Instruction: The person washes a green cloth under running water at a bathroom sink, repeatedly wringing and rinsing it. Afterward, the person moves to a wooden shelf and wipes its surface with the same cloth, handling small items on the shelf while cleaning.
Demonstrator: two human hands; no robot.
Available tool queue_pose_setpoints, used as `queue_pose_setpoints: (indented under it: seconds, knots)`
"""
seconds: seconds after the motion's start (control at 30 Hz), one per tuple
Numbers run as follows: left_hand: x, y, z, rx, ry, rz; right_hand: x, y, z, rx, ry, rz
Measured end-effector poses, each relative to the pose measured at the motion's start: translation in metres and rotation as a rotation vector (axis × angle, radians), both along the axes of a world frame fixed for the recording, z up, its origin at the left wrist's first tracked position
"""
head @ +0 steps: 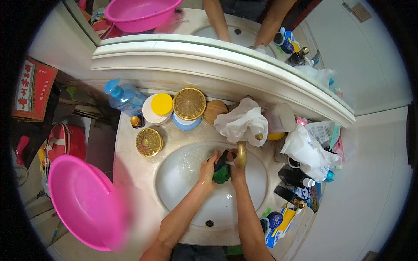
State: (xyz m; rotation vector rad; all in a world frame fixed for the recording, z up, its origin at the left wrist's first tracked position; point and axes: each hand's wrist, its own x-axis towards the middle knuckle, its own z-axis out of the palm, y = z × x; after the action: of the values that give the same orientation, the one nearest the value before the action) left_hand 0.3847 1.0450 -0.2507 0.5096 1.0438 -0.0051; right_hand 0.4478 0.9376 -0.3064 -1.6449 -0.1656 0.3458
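Both hands are over a white oval washbasin (192, 204), close to a brass faucet (241, 155). My left hand (207, 169) grips the left side of a wet dark and green cloth (222, 174). On the cloth's other side is my right hand (236, 169), partly hidden by the faucet spout and also holding the cloth. Water lies and splashes in the basin to the left of my hands. A white crumpled plastic or cloth wrap (243, 120) covers the area behind the faucet.
A pink plastic basin (78, 199) stands at the left. Along the back edge are a blue pump bottle (125, 98), a gold-lidded jar (189, 103) and a wooden lid (215, 112). Dark bottles (290, 176), a white plastic bag (307, 151) and a yellow-and-blue box (284, 225) crowd the right side.
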Motion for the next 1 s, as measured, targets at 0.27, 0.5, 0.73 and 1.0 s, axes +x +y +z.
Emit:
queue_pose_setpoints:
  seconds: [0.27,0.5,0.73,1.0]
  knots:
    - [-0.013,0.015,0.004,-0.268,-0.184,-0.073,-0.010,-0.011,0.086,0.358,0.503,0.144]
    - [-0.019,0.034,-0.012,-0.215,-0.162,0.034,-0.017,-0.022,0.134,-0.062,0.356,0.164]
    - [-0.032,0.024,0.028,-0.195,-0.275,-0.466,-0.002,-0.022,0.138,0.245,0.489,0.080]
    - [-0.035,0.040,0.032,-0.114,-0.258,0.130,-0.006,-0.048,0.129,-0.099,0.484,0.346]
